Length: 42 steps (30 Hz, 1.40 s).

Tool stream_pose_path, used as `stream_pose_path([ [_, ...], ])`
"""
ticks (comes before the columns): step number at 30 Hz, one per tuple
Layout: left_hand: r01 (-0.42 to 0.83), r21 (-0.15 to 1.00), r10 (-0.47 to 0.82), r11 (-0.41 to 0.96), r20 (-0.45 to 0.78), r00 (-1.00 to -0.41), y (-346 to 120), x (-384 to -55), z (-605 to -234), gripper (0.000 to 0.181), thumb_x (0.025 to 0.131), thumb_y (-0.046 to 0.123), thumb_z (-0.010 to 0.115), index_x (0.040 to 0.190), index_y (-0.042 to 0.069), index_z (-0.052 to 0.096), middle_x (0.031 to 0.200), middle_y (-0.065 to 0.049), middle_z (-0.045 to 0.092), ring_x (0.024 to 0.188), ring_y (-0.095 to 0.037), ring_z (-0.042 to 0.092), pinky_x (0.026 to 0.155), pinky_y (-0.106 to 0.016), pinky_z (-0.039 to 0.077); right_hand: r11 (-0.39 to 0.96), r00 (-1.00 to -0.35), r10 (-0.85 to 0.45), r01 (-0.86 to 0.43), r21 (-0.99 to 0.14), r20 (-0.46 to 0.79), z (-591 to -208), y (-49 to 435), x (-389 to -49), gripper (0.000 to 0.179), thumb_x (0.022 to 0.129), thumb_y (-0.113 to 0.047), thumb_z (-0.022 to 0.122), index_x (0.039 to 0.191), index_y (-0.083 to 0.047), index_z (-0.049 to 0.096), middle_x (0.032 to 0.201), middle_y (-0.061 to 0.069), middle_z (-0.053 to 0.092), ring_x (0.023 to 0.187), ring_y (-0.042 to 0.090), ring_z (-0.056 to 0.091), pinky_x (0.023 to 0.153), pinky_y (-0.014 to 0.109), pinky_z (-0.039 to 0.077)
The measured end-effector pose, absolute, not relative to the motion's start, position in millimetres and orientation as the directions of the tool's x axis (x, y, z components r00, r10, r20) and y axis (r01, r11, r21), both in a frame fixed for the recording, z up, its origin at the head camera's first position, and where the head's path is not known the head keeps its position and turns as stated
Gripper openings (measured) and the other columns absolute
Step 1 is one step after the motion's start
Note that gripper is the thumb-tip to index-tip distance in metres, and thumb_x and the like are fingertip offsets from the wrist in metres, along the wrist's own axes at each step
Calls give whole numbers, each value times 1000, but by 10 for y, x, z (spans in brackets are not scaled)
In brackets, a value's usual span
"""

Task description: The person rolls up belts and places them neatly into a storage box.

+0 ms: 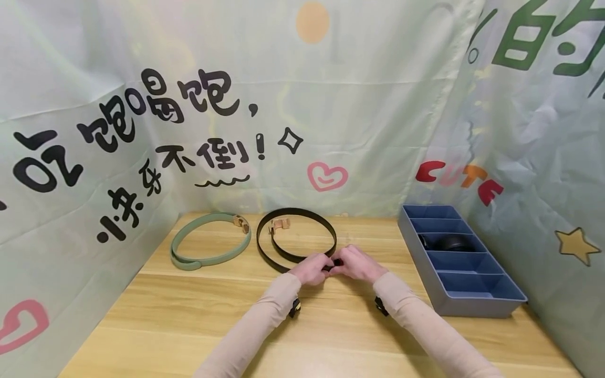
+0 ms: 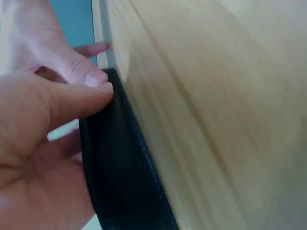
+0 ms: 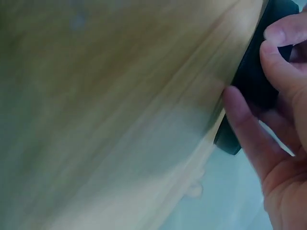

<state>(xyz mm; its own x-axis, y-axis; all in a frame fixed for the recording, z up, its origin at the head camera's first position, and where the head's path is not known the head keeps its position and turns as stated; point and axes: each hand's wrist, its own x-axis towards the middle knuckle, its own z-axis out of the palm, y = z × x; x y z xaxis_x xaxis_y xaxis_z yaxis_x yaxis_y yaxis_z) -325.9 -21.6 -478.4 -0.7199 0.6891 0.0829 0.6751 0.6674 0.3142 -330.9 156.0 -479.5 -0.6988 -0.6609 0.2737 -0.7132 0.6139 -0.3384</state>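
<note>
A black belt [image 1: 298,211] stands on its edge in a loose coil on the table, its rose-gold buckle [image 1: 282,224] inside the loop. At the belt's near right end, my left hand [image 1: 312,269] pinches the strap, the thumb lying over its top in the left wrist view. Close beside it, thumb tip near thumb tip, my right hand [image 1: 358,264] grips the strap too. In the right wrist view, the strap's tip [image 3: 227,143] sticks out past the right hand's fingers. Part of the strap is hidden behind both hands.
To the left a green belt [image 1: 215,259] lies in a ring with a rose-gold buckle [image 1: 241,222]. A blue-grey divided box [image 1: 437,289] stands at the right, a black coiled thing [image 1: 455,243] in one compartment. Printed cloth [image 1: 368,131] hangs behind the wooden table [image 1: 189,320].
</note>
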Motion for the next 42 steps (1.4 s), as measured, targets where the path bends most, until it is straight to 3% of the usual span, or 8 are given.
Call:
stream_pose_path([
  [5, 596, 330, 593, 732, 121, -796, -219, -3261, -4811, 10, 83, 7, 73, 76, 15, 73, 75, 6, 65, 69, -9, 52, 65, -20, 42, 582, -686, -658, -725, -368, 310, -4808, 1504, -3274, 12, 82, -11, 78, 92, -7, 74, 84, 5, 75, 73, 12, 68, 64, 21, 52],
  [12, 629, 313, 657, 712, 20, -753, -217, -3248, -4755, 18, 87, 5, 69, 98, 18, 74, 95, 4, 69, 80, -10, 53, 72, -20, 41, 655, -772, -598, -626, -422, 217, -4792, 1614, -3296, 34, 78, -12, 82, 109, -7, 70, 98, 6, 72, 89, 19, 66, 79, 33, 53],
  [19, 525, 348, 571, 777, -39, -820, -204, -3235, -4768, 12, 88, 16, 72, 98, 13, 66, 86, 2, 64, 75, -11, 53, 70, -23, 43, 667, -799, -586, -570, -479, 135, -4743, 1699, -3344, 55, 79, -11, 81, 129, 1, 60, 103, 12, 73, 95, 25, 68, 83, 39, 53],
  [22, 514, 355, 565, 781, -51, -823, -197, -3241, -4774, 11, 90, 19, 71, 96, 14, 63, 82, 2, 60, 72, -12, 51, 66, -24, 41, 671, -813, -573, -536, -513, 100, -4728, 1685, -3342, 72, 79, -10, 80, 140, 7, 46, 108, 16, 73, 103, 28, 68, 90, 44, 53],
  [28, 553, 340, 607, 761, -73, -791, -185, -3253, -4764, 16, 92, 17, 68, 109, 15, 66, 101, 0, 67, 85, -12, 57, 74, -24, 45, 642, -822, -547, -532, -552, 156, -4736, 1673, -3357, 87, 72, -10, 86, 145, 5, 40, 97, 16, 75, 90, 25, 73, 81, 37, 57],
  [32, 558, 332, 609, 761, -68, -790, -179, -3260, -4765, 20, 91, 15, 69, 111, 17, 67, 109, 0, 69, 90, -11, 59, 77, -24, 45, 625, -790, -579, -590, -512, 203, -4740, 1677, -3361, 71, 72, -12, 86, 133, 4, 54, 91, 11, 75, 83, 19, 72, 74, 30, 57],
  [38, 536, 324, 574, 779, -26, -818, -166, -3263, -4771, 4, 89, 13, 70, 91, 17, 70, 86, 2, 64, 71, -11, 50, 63, -21, 37, 663, -781, -591, -613, -429, 203, -4748, 1678, -3347, 14, 78, -20, 82, 86, -10, 75, 73, -3, 70, 57, 2, 54, 53, 19, 44],
  [42, 575, 272, 593, 772, 20, -805, -143, -3253, -4768, 6, 88, 12, 71, 83, 15, 70, 83, 4, 65, 70, -10, 51, 62, -20, 37, 662, -781, -596, -611, -435, 190, -4748, 1668, -3334, 9, 81, -14, 79, 88, -10, 75, 68, -2, 69, 49, 1, 53, 49, 18, 44],
])
